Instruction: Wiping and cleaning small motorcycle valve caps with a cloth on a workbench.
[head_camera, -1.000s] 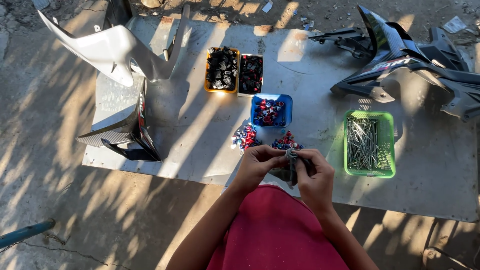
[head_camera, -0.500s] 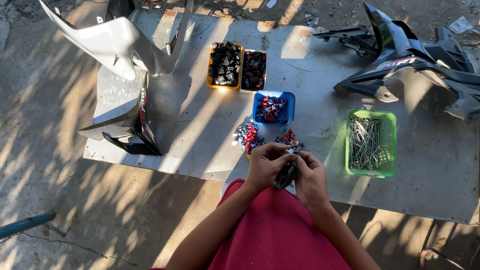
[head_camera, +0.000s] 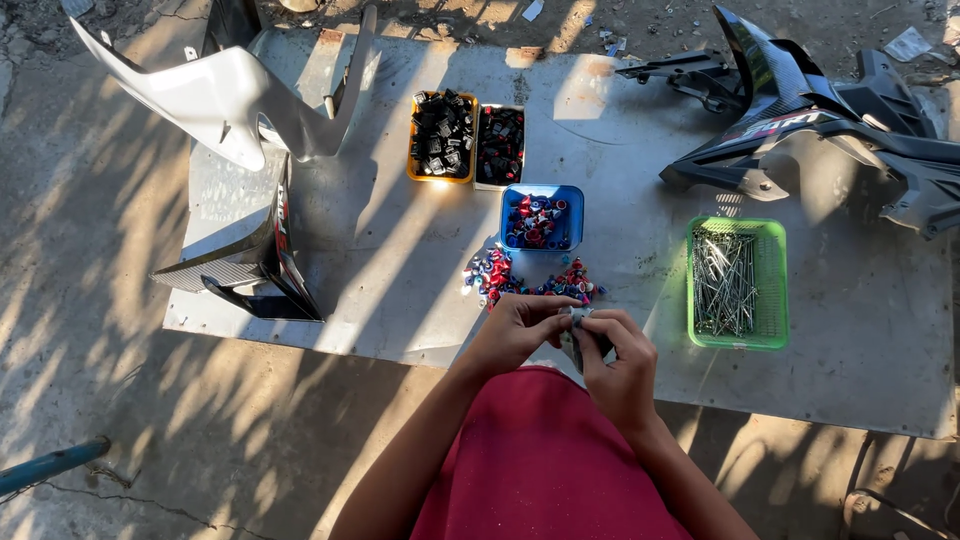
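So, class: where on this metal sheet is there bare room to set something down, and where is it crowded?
Bare patches on the metal sheet: between the white fairing panel and the blue tray; between that tray and the green basket of metal pins; right of the basket. Crowded: the loose red and blue pieces by both hands, left and right.

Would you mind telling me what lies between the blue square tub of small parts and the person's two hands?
In the head view, a loose pile of small red, blue and black parts lies on the grey metal sheet between the blue tub and the left hand and right hand.
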